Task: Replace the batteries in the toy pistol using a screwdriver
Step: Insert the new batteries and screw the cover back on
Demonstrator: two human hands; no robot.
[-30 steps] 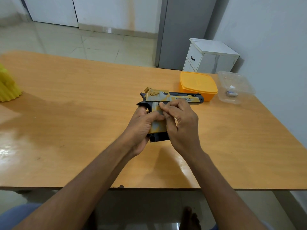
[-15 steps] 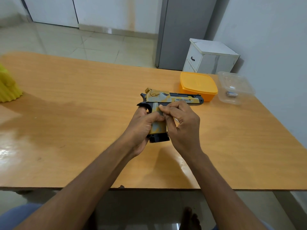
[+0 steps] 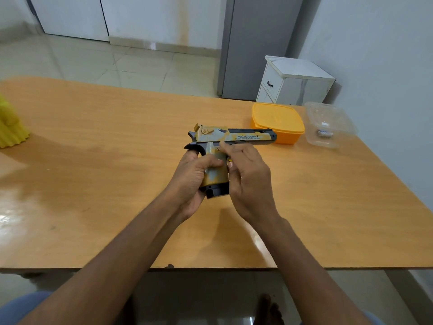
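The toy pistol, tan and black with "Desert Eagle" lettering, is held above the wooden table with its barrel pointing right. My left hand wraps the grip from the left, thumb across its side. My right hand is curled against the right side of the grip, index finger reaching toward a small screw hole near the top of the grip. A small yellow piece pokes out between its fingers, looking like the end of a screwdriver; the rest is hidden in the hand.
An orange lidded box sits just behind the muzzle. To its right stands a clear plastic tub with a small item inside. A yellow ribbed object lies at the table's left edge. A white cabinet stands beyond the table.
My right hand has shifted slightly right off the grip's side, uncovering the grip panel and the yellow piece. The pistol and my left hand stay nearly still.
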